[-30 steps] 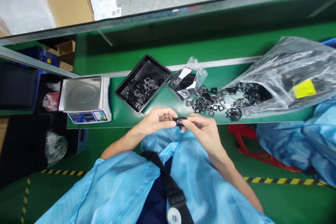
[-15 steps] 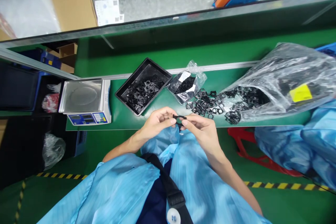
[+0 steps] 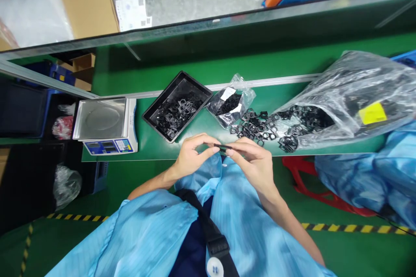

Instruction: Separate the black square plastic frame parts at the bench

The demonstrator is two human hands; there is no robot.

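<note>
Black plastic frame (image 3: pixel 221 147), edge-on — nearly level

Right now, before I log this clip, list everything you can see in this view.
Green bench mat: one, green, mid-view.
Loose black plastic square frames: many, black, on the mat.
Shallow black rectangular tray: one, black, on the mat, holding frames.
Small clear plastic bag: one, clear, right of the tray, holding frames.
Large clear plastic bag: one, clear with yellow label, mat's right end.
Digital bench scale: one, silver and blue, left of the tray.
Red plastic stool: one, red, below the mat, right.
Left hand: one, bare, pinching one frame.
Right hand: one, bare, on that frame.
</note>
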